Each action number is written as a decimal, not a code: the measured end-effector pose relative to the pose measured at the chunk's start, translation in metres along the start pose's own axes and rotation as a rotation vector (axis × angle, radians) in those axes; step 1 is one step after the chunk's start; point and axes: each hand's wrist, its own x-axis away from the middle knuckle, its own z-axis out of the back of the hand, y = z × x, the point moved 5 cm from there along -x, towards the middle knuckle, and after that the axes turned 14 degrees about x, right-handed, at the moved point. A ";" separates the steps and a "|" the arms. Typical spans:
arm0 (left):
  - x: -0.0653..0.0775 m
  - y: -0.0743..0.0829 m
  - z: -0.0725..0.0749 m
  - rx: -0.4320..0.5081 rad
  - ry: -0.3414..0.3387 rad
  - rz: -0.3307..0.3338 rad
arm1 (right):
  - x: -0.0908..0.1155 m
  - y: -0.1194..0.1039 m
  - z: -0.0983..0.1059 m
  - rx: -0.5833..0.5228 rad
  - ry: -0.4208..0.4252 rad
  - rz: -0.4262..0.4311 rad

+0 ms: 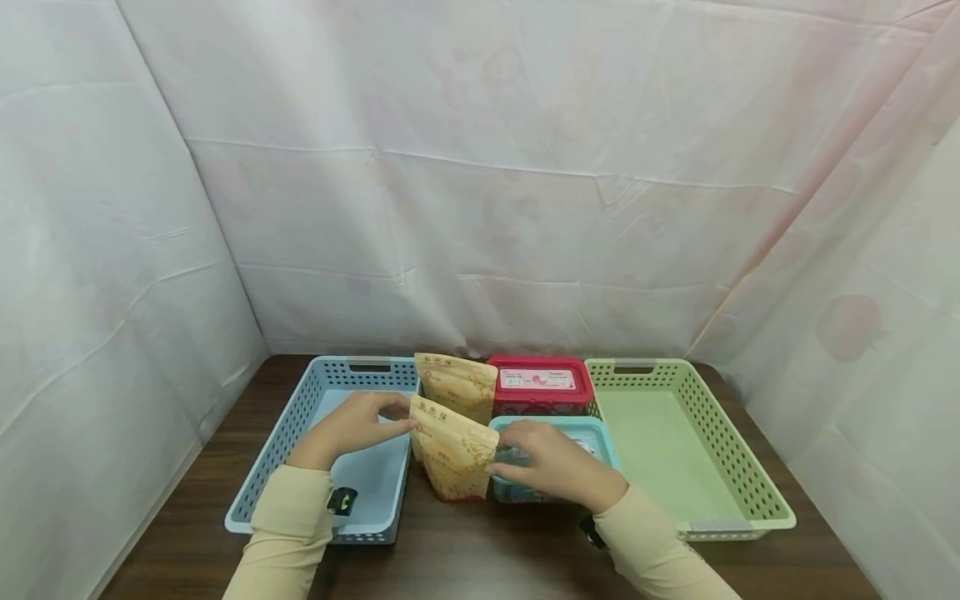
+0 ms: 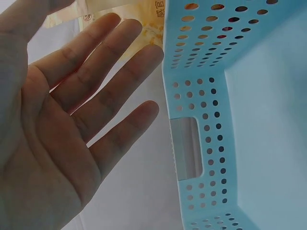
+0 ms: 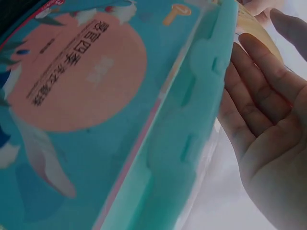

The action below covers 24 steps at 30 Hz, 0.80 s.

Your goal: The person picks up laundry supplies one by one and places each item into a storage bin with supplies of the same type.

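Two yellow stand-up pouches stand upright one behind the other, the front pouch tilted slightly and the back pouch behind it. At the front pouch's upper left corner is my left hand, thumb and fingertips right at its edge. In the left wrist view its fingers are extended and spread. My right hand is at the pouch's right edge, over a teal-lidded box; the right wrist view shows its fingers nearly straight, with the thumb apart from them.
A blue perforated basket stands on the left and a green basket on the right of the dark wooden table. A red-lidded box sits behind the teal one. Pale cloth hangs around the table.
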 end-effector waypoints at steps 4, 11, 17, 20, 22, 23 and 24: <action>-0.001 -0.001 -0.002 0.012 -0.009 -0.017 | -0.002 -0.001 -0.002 -0.015 -0.013 0.010; -0.001 -0.001 -0.002 0.025 -0.018 -0.026 | -0.005 -0.001 -0.003 -0.028 -0.025 0.005; -0.001 -0.002 -0.003 0.048 -0.025 -0.023 | -0.006 -0.002 -0.004 -0.027 -0.022 0.015; -0.001 -0.002 -0.004 0.058 -0.024 -0.022 | -0.007 -0.002 -0.005 -0.031 -0.027 0.015; -0.001 -0.002 -0.004 0.065 -0.022 -0.018 | -0.007 -0.002 -0.005 -0.037 -0.030 0.015; 0.000 -0.002 -0.004 0.071 -0.022 -0.014 | -0.007 -0.002 -0.005 -0.039 -0.030 0.015; 0.000 -0.002 -0.004 0.070 -0.024 -0.020 | -0.007 -0.002 -0.005 -0.040 -0.031 0.016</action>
